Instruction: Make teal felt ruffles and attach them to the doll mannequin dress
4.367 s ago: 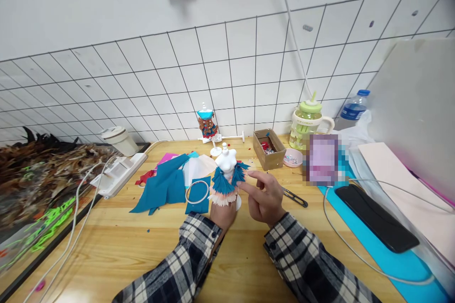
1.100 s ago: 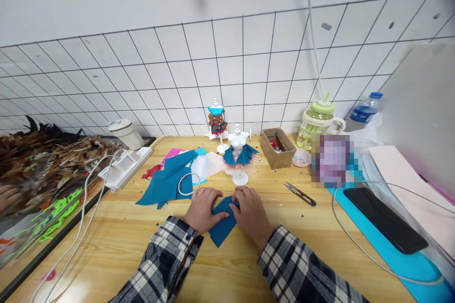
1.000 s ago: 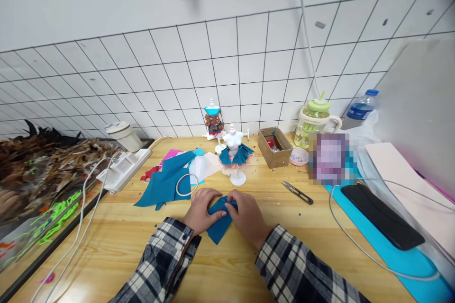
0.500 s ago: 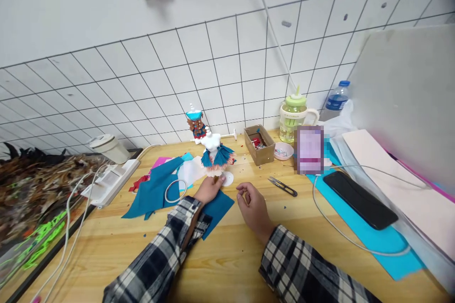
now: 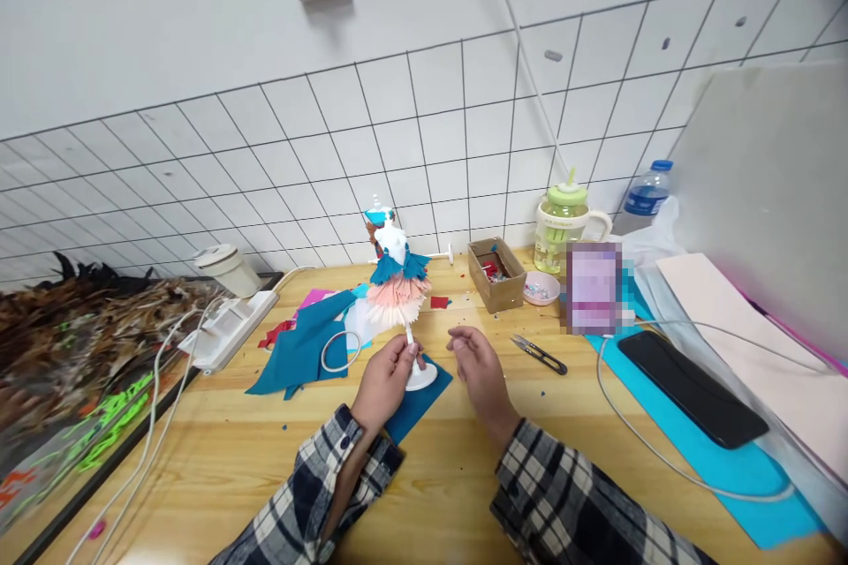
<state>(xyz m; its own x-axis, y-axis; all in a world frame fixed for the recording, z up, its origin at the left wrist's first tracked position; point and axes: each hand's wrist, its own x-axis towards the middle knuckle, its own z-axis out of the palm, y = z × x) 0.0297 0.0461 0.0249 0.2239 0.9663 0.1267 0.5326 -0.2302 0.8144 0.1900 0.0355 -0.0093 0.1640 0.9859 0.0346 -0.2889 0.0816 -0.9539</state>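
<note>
My left hand (image 5: pixel 388 378) is closed around the thin white stem of a miniature dress form (image 5: pixel 392 244). The form stands nearly upright and wears a layered skirt (image 5: pixel 398 287) in teal, pink and cream. Its round white base (image 5: pixel 421 376) is just above or on a teal fabric piece (image 5: pixel 414 415); I cannot tell which. To the right, my right hand (image 5: pixel 482 371) is apart from the form, its fingers loosely curled with nothing visible in them. Thread snips (image 5: pixel 540 355) lie on the table beyond it.
A second dressed form (image 5: pixel 372 234) stands behind. A cardboard box (image 5: pixel 496 275), a pink dish (image 5: pixel 541 288) of small bits, and a green-lidded jug (image 5: pixel 563 225) line the back. Right are a propped screen (image 5: pixel 594 287) and black phone (image 5: pixel 692 388); left, teal fabric (image 5: pixel 301 349) and a power strip (image 5: pixel 229 334).
The dress form has gone from tilted to nearly upright, showing its pink and cream layers and stem. My left hand has turned with it. My right hand stays nearby, curled.
</note>
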